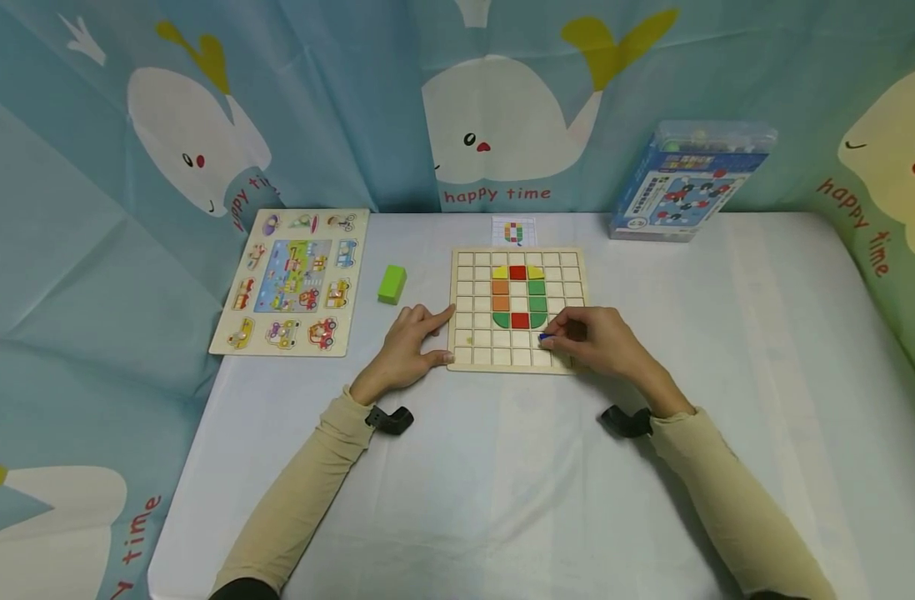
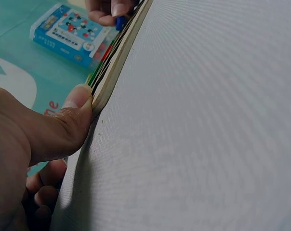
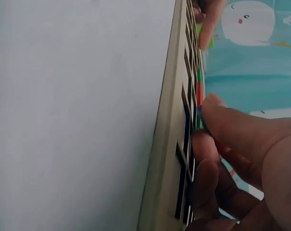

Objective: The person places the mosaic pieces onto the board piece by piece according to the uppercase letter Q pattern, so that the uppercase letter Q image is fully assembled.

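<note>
A wooden grid board (image 1: 478, 356) lies on the table, with red, yellow, orange and green pieces forming a ring in its cells. My right hand (image 1: 600, 340) pinches a small blue piece (image 1: 543, 337) between thumb and fingertips, close over the cells just below and right of the ring. In the left wrist view the blue piece (image 2: 120, 23) pokes out from those fingertips. At the board's left side my left hand (image 1: 403, 357) touches the edge with its extended index finger and its thumb. The thumb (image 2: 78, 103) presses at the near corner, while the other fingers are bent.
A small card (image 1: 513, 232) with a matching ring picture lies behind the board. To the left are a green block (image 1: 392, 284) and a wooden picture puzzle (image 1: 228, 337). A blue boxed set (image 1: 682, 192) leans against the curtain at the back right.
</note>
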Action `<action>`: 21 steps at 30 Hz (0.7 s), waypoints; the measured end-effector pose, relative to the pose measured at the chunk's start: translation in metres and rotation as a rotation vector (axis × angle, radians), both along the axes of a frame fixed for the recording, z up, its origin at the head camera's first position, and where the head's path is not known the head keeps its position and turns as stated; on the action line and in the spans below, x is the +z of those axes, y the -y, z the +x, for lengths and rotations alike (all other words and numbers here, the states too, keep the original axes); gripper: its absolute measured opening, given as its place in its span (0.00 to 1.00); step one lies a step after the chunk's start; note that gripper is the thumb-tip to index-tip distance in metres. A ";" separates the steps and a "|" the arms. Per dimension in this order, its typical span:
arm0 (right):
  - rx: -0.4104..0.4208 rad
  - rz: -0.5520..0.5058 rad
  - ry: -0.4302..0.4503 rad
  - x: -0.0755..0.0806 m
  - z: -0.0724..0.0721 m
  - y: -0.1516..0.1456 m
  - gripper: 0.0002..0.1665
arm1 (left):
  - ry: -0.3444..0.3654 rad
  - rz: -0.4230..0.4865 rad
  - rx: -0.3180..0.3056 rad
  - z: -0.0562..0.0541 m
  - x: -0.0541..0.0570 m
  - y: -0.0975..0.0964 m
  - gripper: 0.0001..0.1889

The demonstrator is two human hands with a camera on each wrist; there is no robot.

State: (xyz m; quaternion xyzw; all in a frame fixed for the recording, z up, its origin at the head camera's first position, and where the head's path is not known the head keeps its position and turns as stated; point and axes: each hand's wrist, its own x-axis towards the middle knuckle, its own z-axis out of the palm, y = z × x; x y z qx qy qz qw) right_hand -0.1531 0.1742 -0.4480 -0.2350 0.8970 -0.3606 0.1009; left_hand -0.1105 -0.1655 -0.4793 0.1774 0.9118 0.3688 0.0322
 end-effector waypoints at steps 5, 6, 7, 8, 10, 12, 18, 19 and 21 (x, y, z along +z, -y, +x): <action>-0.009 0.041 -0.027 0.001 0.001 0.006 0.07 | 0.000 -0.006 -0.002 0.000 0.000 0.000 0.43; -0.014 0.051 -0.033 0.001 0.001 0.007 0.08 | 0.000 -0.007 -0.002 0.000 0.000 0.000 0.43; -0.018 0.063 -0.040 0.001 0.001 0.008 0.08 | -0.001 -0.007 -0.003 0.000 0.000 0.000 0.43; -0.021 0.074 -0.047 0.001 0.001 0.008 0.09 | -0.002 -0.007 -0.003 0.000 0.000 0.000 0.43; -0.028 0.094 -0.057 0.001 0.001 0.009 0.10 | -0.004 -0.004 -0.004 0.000 -0.001 0.000 0.43; -0.032 0.110 -0.066 0.002 0.002 0.010 0.12 | -0.010 -0.004 -0.005 0.000 -0.001 0.000 0.43; -0.015 0.132 -0.083 0.003 0.003 0.013 0.13 | -0.009 -0.006 -0.006 -0.001 -0.003 0.000 0.43; -0.011 0.134 -0.086 0.003 0.003 0.013 0.13 | -0.009 -0.007 -0.006 -0.001 -0.004 0.000 0.43; -0.005 0.138 -0.091 0.004 0.003 0.014 0.13 | -0.010 -0.009 -0.005 -0.002 -0.004 0.000 0.44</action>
